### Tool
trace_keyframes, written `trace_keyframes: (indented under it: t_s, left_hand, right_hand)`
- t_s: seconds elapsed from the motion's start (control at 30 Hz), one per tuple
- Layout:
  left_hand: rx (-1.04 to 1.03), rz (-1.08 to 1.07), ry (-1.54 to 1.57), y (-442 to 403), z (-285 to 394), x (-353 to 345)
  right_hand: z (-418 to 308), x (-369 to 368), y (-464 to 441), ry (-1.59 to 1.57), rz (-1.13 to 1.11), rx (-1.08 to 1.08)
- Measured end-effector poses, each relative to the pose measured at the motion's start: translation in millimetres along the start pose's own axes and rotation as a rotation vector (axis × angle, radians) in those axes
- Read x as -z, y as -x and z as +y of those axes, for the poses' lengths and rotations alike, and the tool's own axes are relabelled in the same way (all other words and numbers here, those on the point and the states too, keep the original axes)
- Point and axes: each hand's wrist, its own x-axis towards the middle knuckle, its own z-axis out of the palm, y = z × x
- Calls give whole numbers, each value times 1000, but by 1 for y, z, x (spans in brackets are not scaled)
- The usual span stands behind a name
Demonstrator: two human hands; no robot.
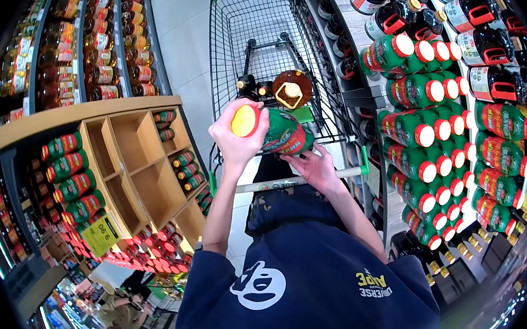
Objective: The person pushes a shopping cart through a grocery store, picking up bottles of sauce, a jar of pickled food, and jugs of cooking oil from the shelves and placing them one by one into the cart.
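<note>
A green bottle [284,130] with a red and yellow cap is held tilted above the near end of the shopping cart [252,17]. My left hand [238,131] is closed around its cap end. My right hand [315,168] supports the bottle's lower end from below, with its fingers partly bent against it. Inside the cart, a large bottle of brown liquid [293,90] stands beside some small dark bottles [246,85]. The cart's handle [277,184] runs just below the hands.
Stacked green bottles with red caps [419,135] fill the right side, near dark jugs [483,46]. Along the left stand oil bottle shelves [100,53] and a wooden rack [131,138] with green bottles. Another person [123,308] is at the lower left.
</note>
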Motion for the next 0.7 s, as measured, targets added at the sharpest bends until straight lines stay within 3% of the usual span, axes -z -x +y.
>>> trace_keyframes:
  t_s: [0.03,0.1,0.17,0.3,0.4,0.5,0.57,0.63,0.7]
  left_hand:
    - [-34,21,-35,-5,-6,-5]
    - [-146,67,-146,-22,-17,-17]
    - [-218,88,-222,-41,-38,-29]
    - [-333,114,-306,-75,-93,-59]
    - [-366,44,-364,-94,-136,-85]
    - [-325,-33,-382,-107,-180,-113]
    - [-281,-76,-331,-114,-206,-134]
    - [-291,-137,-325,-118,-226,-154]
    - [-394,-197,-347,-124,-239,-173]
  right_hand:
    - [-5,-2,-4,105,43,37]
    - [-16,7,-8,386,2,311]
    - [-39,13,-11,519,155,485]
    - [-80,52,-21,986,606,958]
    - [-101,53,-11,1653,1090,1131]
    - [-101,84,-26,1730,1202,988]
    - [-96,85,-33,1948,1243,828]
    - [-102,92,-37,2024,1131,705]
    - [-105,93,-43,1993,1163,729]
